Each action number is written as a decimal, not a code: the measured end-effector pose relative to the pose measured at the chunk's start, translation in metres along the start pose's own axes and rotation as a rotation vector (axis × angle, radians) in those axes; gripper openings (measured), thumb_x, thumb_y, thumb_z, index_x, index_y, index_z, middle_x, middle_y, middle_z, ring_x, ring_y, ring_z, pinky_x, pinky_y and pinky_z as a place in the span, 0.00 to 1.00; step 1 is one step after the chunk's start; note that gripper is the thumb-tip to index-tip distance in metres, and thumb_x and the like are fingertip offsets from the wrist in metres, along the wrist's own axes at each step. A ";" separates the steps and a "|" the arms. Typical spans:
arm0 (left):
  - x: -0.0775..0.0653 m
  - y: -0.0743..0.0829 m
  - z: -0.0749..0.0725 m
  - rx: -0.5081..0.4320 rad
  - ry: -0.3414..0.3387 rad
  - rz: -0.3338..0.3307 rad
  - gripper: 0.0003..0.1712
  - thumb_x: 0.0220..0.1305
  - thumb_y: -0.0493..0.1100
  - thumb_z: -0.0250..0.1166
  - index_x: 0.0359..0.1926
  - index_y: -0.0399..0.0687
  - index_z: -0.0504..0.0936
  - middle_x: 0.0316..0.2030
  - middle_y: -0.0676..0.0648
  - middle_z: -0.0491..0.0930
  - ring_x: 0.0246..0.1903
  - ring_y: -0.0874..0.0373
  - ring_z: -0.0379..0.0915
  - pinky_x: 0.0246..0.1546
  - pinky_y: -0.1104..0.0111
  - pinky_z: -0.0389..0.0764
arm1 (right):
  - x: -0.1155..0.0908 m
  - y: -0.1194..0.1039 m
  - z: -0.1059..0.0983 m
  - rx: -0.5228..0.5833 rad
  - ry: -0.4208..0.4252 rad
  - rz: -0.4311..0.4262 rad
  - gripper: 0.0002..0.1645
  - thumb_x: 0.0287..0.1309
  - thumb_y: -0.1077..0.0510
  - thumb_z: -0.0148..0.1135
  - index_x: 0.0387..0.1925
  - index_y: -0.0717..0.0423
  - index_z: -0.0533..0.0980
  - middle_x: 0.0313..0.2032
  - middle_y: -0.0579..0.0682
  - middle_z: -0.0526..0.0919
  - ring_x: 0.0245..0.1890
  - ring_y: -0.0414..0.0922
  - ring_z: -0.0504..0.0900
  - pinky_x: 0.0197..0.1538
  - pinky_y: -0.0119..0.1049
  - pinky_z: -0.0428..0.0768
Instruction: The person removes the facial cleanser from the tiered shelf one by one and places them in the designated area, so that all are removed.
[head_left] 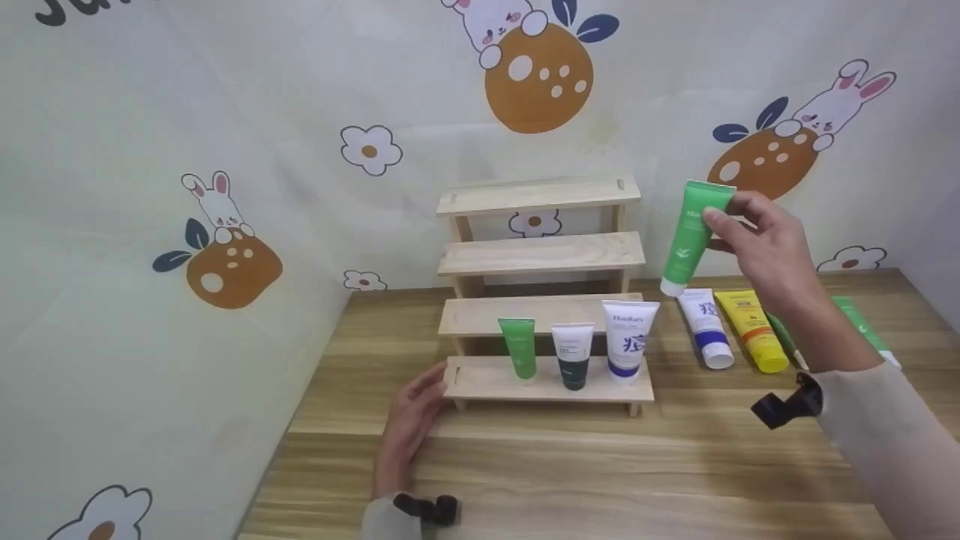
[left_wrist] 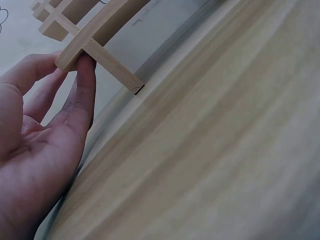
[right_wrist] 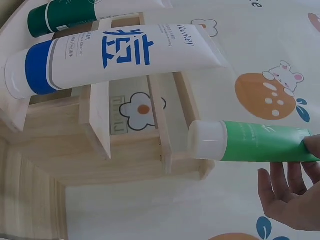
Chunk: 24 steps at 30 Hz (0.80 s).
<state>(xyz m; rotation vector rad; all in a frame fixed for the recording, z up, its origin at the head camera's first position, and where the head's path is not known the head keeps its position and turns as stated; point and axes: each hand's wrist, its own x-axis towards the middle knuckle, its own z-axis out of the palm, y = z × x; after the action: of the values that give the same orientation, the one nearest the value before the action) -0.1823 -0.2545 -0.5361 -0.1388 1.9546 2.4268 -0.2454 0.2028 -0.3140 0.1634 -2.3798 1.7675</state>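
- Right hand [head_left: 769, 244] pinches the bright green plastic squeeze tube with a white cap [head_left: 696, 238] near its flat end; it's aloft, tilted cap-down, right of the pale wooden four-tier stand [head_left: 540, 255].
- Left hand [head_left: 414, 412] pinches the lowest tier's left end, likely steadying it.
- Looks like a carry to the stand; the next move calls for leftward travel, uprighting, a soft landing.
- Open planks on three upper tiers; mind the white, blue-banded tube [head_left: 628, 337] by the lowest tier's right edge!
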 end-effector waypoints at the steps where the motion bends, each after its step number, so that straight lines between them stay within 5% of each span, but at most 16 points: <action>1: 0.000 0.000 0.000 0.003 -0.003 0.003 0.31 0.70 0.35 0.61 0.70 0.28 0.65 0.70 0.33 0.66 0.61 0.57 0.74 0.64 0.68 0.78 | -0.002 0.003 -0.002 0.008 0.006 0.008 0.30 0.70 0.40 0.55 0.66 0.49 0.68 0.57 0.39 0.74 0.57 0.38 0.76 0.52 0.18 0.81; 7: 0.001 -0.002 0.000 -0.031 -0.027 0.018 0.30 0.70 0.34 0.60 0.69 0.27 0.65 0.71 0.32 0.65 0.61 0.59 0.75 0.63 0.68 0.78 | -0.013 0.022 -0.013 0.022 0.010 0.039 0.30 0.69 0.41 0.56 0.66 0.51 0.69 0.54 0.37 0.74 0.50 0.33 0.79 0.49 0.17 0.81; 15: 0.000 -0.003 -0.001 -0.064 -0.032 0.017 0.29 0.69 0.34 0.61 0.68 0.28 0.68 0.62 0.42 0.76 0.56 0.61 0.78 0.61 0.68 0.80 | -0.029 0.053 -0.020 0.082 -0.045 0.076 0.31 0.68 0.45 0.60 0.66 0.55 0.70 0.49 0.34 0.78 0.42 0.31 0.83 0.46 0.19 0.83; 24: 0.001 -0.002 0.000 -0.018 0.009 -0.012 0.31 0.69 0.37 0.62 0.69 0.29 0.66 0.68 0.35 0.70 0.59 0.59 0.77 0.62 0.68 0.80 | -0.038 0.090 -0.025 -0.044 -0.144 0.153 0.35 0.69 0.41 0.58 0.68 0.56 0.65 0.45 0.28 0.78 0.40 0.31 0.82 0.45 0.25 0.85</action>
<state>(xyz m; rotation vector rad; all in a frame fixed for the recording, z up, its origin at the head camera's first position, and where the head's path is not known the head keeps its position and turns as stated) -0.1836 -0.2538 -0.5384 -0.1619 1.9308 2.4409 -0.2238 0.2518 -0.3991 0.1091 -2.5939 1.8250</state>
